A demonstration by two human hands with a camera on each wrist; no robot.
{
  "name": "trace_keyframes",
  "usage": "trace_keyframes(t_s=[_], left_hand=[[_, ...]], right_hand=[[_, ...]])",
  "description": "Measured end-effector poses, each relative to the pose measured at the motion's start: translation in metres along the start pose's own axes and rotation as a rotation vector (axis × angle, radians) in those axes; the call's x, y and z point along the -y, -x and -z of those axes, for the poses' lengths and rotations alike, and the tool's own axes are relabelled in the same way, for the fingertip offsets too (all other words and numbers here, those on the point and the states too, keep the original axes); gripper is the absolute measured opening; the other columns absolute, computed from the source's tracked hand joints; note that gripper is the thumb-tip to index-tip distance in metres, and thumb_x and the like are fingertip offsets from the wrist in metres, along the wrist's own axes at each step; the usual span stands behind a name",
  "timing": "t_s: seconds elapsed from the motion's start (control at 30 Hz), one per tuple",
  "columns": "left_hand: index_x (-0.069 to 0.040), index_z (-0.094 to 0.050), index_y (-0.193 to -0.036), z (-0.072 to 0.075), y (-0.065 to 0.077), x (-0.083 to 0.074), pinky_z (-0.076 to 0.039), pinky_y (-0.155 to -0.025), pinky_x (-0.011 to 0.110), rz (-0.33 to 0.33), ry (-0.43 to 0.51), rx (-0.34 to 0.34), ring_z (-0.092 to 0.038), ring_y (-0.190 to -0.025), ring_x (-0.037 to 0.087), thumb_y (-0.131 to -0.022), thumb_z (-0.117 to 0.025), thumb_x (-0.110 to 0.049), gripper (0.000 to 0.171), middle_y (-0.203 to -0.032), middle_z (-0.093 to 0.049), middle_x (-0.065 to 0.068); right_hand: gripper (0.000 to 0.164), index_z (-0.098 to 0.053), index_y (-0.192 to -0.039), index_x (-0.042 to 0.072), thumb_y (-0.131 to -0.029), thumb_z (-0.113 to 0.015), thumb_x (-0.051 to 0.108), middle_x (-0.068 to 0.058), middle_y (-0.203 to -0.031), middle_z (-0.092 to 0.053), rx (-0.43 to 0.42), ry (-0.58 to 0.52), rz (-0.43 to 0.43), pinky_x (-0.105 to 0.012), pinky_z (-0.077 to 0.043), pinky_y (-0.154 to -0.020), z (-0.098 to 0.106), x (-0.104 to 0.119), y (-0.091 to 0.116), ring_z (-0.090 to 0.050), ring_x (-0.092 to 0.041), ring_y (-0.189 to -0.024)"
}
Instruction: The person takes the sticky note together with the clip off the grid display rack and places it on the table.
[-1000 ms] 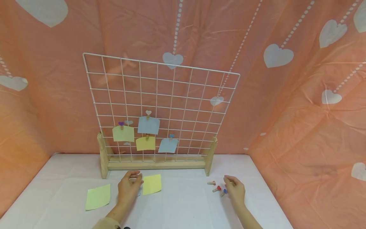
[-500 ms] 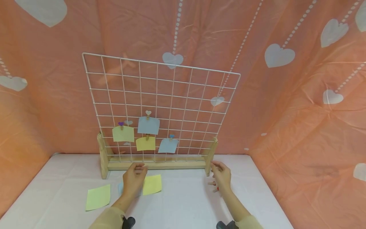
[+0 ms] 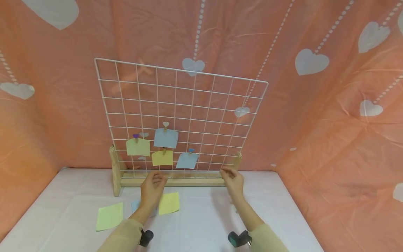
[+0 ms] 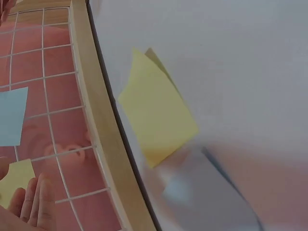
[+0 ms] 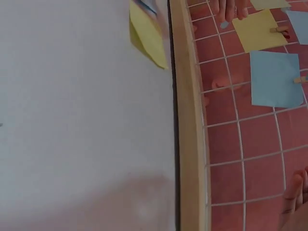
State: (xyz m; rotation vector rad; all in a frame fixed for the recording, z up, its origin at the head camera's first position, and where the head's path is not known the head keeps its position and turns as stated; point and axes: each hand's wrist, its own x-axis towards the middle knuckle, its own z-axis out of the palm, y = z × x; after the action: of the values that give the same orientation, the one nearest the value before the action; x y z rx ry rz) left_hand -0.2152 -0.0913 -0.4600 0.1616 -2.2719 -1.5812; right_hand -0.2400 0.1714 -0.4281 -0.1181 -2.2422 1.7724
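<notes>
In the head view my left hand [image 3: 153, 189] hovers before the wooden base bar [image 3: 195, 182] of a white wire grid [image 3: 201, 112]. Its fingers are loosely bent, and nothing shows between them. My right hand [image 3: 233, 180] is raised by the base's right end, thumb and fingertips close together; whether they pinch something small cannot be seen. On the grid, wooden heart clips hold a green note [image 3: 138, 147], a blue note [image 3: 165, 139], a yellow note [image 3: 162, 158] and a lower blue note [image 3: 187, 161]. The left fingers [image 4: 41, 199] appear near the clipped yellow note in the left wrist view.
On the white table [image 3: 195, 227] lie a green note [image 3: 109, 217], a yellow note [image 3: 169, 203] and a blue note [image 3: 135, 205] partly behind the left arm. Small clips [image 3: 237, 211] are mostly covered by the right forearm. An orange curtain with hearts surrounds the table.
My right hand has left the clips on the table and moved up and left toward the grid. My left hand has risen from the blue note toward the base bar.
</notes>
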Motion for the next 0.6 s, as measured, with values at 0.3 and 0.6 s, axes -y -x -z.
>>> trace_keyframes(t_s=[0.3, 0.6], left_hand=[[0.004, -0.056, -0.113, -0.008, -0.008, -0.013, -0.053, -0.087, 0.041, -0.049, 0.048, 0.043, -0.062, -0.099, 0.034, -0.084, -0.066, -0.007, 0.033, -0.105, -0.064, 0.023], [0.006, -0.057, -0.113, -0.016, -0.016, -0.022, -0.053, -0.086, 0.044, -0.119, 0.079, 0.044, -0.062, -0.100, 0.038, -0.082, -0.066, -0.003, 0.033, -0.107, -0.063, 0.024]], right_hand=[[0.020, -0.063, -0.098, -0.010, -0.083, -0.065, 0.001, -0.026, -0.093, -0.064, 0.081, 0.030, 0.185, -0.008, -0.043, -0.054, -0.017, 0.038, -0.006, -0.050, -0.002, -0.068], [0.021, -0.064, -0.100, -0.009, -0.083, -0.065, 0.004, -0.025, -0.095, -0.066, 0.126, 0.065, 0.261, -0.009, -0.046, -0.062, -0.029, 0.067, -0.007, -0.055, -0.008, -0.073]])
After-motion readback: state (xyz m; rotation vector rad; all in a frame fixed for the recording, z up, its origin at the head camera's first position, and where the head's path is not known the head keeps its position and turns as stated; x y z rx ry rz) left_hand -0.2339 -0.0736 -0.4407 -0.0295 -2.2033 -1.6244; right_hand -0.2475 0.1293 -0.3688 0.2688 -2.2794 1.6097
